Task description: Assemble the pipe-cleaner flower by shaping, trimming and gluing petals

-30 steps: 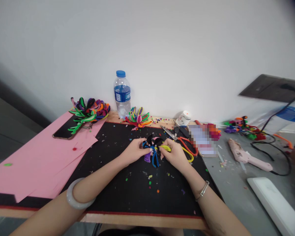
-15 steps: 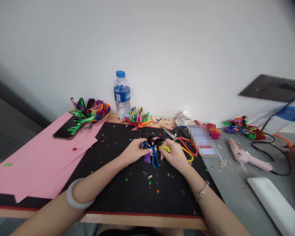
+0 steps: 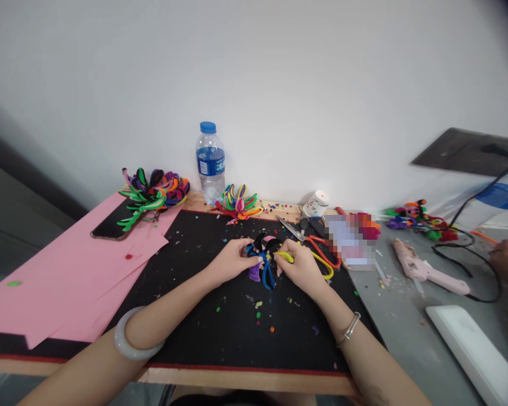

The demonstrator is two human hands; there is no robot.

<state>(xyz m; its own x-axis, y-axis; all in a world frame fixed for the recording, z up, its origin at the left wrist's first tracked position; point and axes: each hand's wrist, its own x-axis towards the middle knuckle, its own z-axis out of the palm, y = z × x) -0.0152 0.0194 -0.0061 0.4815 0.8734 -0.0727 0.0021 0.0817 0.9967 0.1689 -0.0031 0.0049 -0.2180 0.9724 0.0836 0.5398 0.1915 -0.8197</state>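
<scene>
The left hand and right hand, both with fingers narrowed, hold one bundle of blue, black and purple loops between them, at the middle of one black mat. The right also pinches one yellow strip. Just beyond lies one pair of scissors (orange-red handles). Farther back stands one bottle. Rightward on the grey surface lies one glue gun.
</scene>
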